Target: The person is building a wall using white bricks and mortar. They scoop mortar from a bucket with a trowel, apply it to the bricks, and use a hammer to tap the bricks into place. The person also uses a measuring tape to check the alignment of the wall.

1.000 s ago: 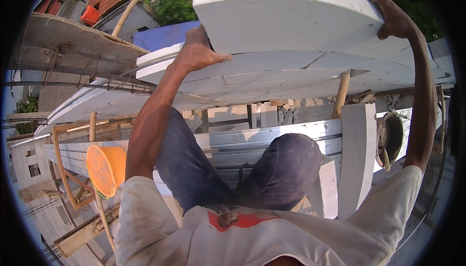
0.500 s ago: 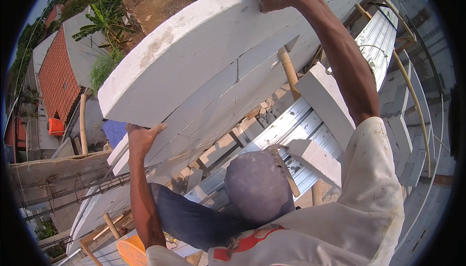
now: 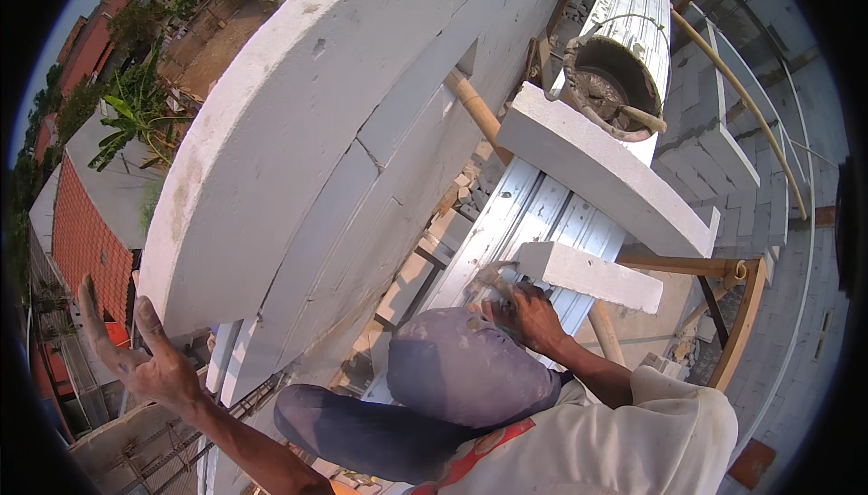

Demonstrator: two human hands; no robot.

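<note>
A large white lightweight block [image 3: 262, 160] lies along the top of the block wall, its outer end nearest me. My left hand [image 3: 149, 364] is just off that end, fingers spread and nothing in them. Beside my knee, my right hand [image 3: 532, 319] is closed around the handle of a hammer [image 3: 491, 280], whose dull metal head shows past the fingers. The hand mostly hides the handle. A short cut block [image 3: 592, 275] lies next to the hammer on the ribbed metal plank [image 3: 533, 215].
A longer white block [image 3: 606, 169] rests across the plank. Beyond it stands a black bucket [image 3: 610, 88] of grey mortar with a trowel handle [image 3: 642, 118] sticking out. A bamboo pole [image 3: 475, 106] passes into the wall. Tiled roofs [image 3: 90, 233] lie far below on the left.
Both hands have let go of the large block. The left has moved outward off its end; the right has come down from its far top to the hammer. My view has shifted, bringing the bucket in.
</note>
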